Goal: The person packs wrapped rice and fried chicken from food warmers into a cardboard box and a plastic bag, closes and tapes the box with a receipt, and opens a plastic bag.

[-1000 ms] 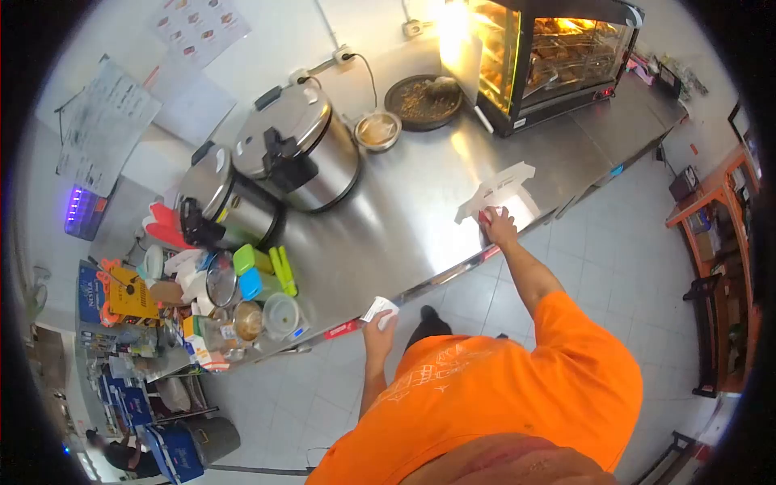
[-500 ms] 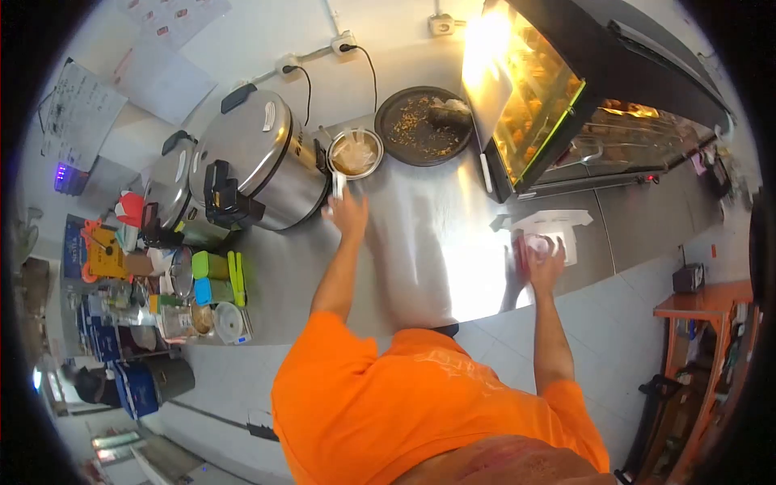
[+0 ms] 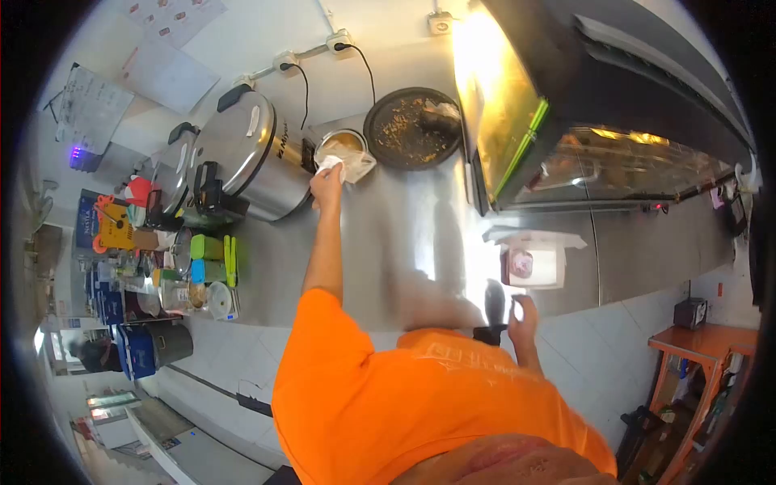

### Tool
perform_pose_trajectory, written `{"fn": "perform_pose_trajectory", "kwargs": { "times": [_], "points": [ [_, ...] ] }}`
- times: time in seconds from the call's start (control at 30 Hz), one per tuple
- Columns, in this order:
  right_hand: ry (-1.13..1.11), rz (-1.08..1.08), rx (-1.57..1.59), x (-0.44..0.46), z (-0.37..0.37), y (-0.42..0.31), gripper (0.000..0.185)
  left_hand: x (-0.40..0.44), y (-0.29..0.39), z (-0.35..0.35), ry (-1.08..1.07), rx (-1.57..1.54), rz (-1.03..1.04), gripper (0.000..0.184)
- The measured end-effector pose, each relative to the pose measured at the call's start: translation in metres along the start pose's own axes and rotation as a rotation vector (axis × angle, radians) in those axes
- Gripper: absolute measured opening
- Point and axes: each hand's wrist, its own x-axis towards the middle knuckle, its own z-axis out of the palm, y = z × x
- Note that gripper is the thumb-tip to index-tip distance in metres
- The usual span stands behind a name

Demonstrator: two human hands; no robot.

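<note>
My left hand [image 3: 326, 187] is closed on a small white packet [image 3: 331, 166] in front of the round metal bowl [image 3: 343, 139]. A clear plastic bag [image 3: 358, 165] hangs over the bowl's rim, right beside the packet. At the counter's front edge my right hand [image 3: 524, 317] has its thumb and forefinger curved apart, with nothing visible between them. Just beyond it an open white box [image 3: 549, 267] lies on the steel counter [image 3: 388, 242]. A small round cup with something reddish [image 3: 520, 263] sits in the box's left part.
A black round pan [image 3: 412, 129] stands behind the bowl, left of the lit warming cabinet [image 3: 630, 162]. Large steel cookers [image 3: 259, 153] are at the left, with green-lidded tubs [image 3: 208, 248] nearer. An orange shelf [image 3: 695, 343] stands at right.
My left hand went from the counter's front edge to the bowl with the packet, and the plastic bag now lies over the rim. My right hand let go of the reddish cup and drew back.
</note>
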Motion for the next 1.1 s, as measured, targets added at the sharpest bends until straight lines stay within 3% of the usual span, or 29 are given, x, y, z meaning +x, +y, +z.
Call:
{"fn": "perform_pose_trajectory", "kwargs": {
  "times": [0.03, 0.1, 0.13, 0.23, 0.3, 0.4, 0.5, 0.6, 0.7, 0.83, 0.97, 1.07, 1.1],
  "points": [
    [-0.132, -0.195, 0.129, 0.032, -0.007, -0.034, 0.025, -0.045, 0.018, -0.007, 0.043, -0.029, 0.039, 0.049],
    [-0.331, -0.431, 0.029, 0.079, -0.006, -0.087, 0.031, -0.138, 0.058, -0.012, -0.092, -0.253, 0.037, 0.040],
    [-0.376, -0.568, 0.177, 0.094, -0.007, -0.094, 0.040, -0.199, 0.092, -0.018, -0.171, -0.347, 0.007, 0.035],
    [-0.326, -0.674, 0.371, 0.123, 0.016, -0.099, 0.034, -0.323, 0.144, -0.013, -0.312, -0.215, -0.101, 0.041],
    [-0.416, -0.670, 0.256, 0.127, 0.026, -0.075, 0.026, -0.371, 0.151, -0.003, -0.334, -0.231, -0.088, 0.039],
    [-0.589, -0.359, 0.462, 0.119, -0.005, -0.064, 0.022, -0.403, 0.138, 0.014, -0.246, -0.200, -0.252, 0.037],
    [-0.665, 0.266, 0.788, 0.104, -0.003, -0.028, 0.035, -0.446, 0.161, 0.029, 0.106, 0.209, 0.203, 0.028],
    [-0.501, 0.790, 1.181, 0.092, -0.004, -0.001, 0.045, -0.478, 0.175, 0.042, 0.001, 0.494, 0.457, 0.025],
    [-0.518, 0.700, 1.368, 0.093, -0.032, -0.008, 0.051, -0.493, 0.173, 0.072, -0.120, 0.648, 0.565, 0.020],
    [-0.469, 0.689, 1.283, 0.113, -0.063, -0.018, 0.041, -0.483, 0.165, 0.104, -0.282, 0.461, 0.736, 0.016],
    [-0.407, 0.907, 1.674, 0.144, -0.110, -0.023, 0.054, -0.480, 0.185, 0.123, -0.473, 0.356, 0.868, 0.014],
    [-0.335, 0.678, 1.649, 0.158, -0.127, -0.001, 0.055, -0.483, 0.198, 0.140, -0.602, 0.261, 0.877, 0.015],
    [-0.308, 0.696, 1.695, 0.164, -0.128, 0.011, 0.055, -0.487, 0.202, 0.148, -0.602, 0.246, 0.887, 0.015]
  ]
}}
